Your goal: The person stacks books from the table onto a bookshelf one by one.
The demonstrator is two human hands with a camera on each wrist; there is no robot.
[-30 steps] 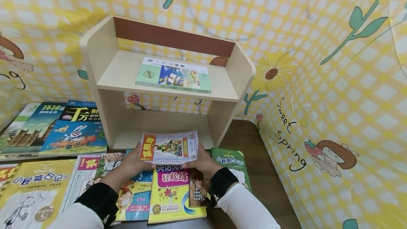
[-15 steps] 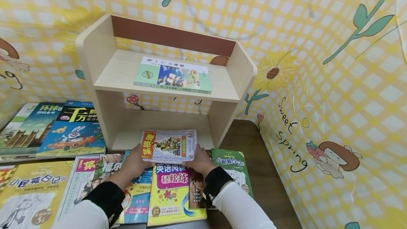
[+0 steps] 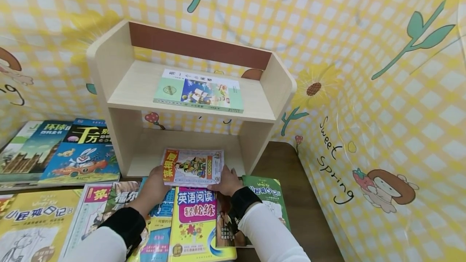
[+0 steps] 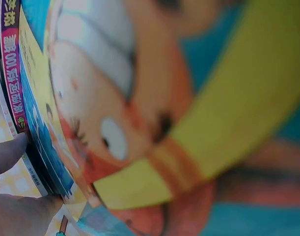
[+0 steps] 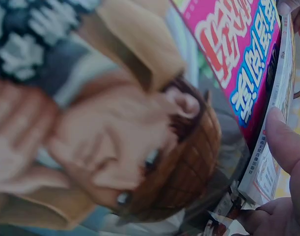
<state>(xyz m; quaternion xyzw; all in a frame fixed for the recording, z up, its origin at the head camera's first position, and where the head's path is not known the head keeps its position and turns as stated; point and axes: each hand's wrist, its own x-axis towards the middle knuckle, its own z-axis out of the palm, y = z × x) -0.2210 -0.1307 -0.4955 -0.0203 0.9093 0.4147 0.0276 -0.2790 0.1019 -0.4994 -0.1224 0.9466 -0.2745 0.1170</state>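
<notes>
A book with a red title strip and a cartoon cover (image 3: 193, 167) lies face up across the front of the lower shelf of a small wooden bookshelf (image 3: 123, 140). My left hand (image 3: 153, 188) grips its left end and my right hand (image 3: 227, 181) its right end. In the right wrist view, the thumb of the right hand (image 5: 287, 162) presses on the side of the book, whose spine (image 5: 260, 160) shows. The left wrist view has the thumb and a finger of the left hand (image 4: 19, 196) at a book's edge. A green-white book (image 3: 200, 90) lies flat on the upper shelf.
Below my arms, a yellow book (image 3: 193, 229), a dark-covered book (image 3: 227, 229) and a green book (image 3: 267, 197) lie on the dark table (image 3: 306, 213). More books, such as a rabbit-covered one (image 3: 83, 153), lie left. Patterned cloth (image 3: 364, 92) hangs behind and right.
Both hands have moved the book slightly forward, farther into the lower shelf. They keep hold of its ends, and the head view has shifted a little.
</notes>
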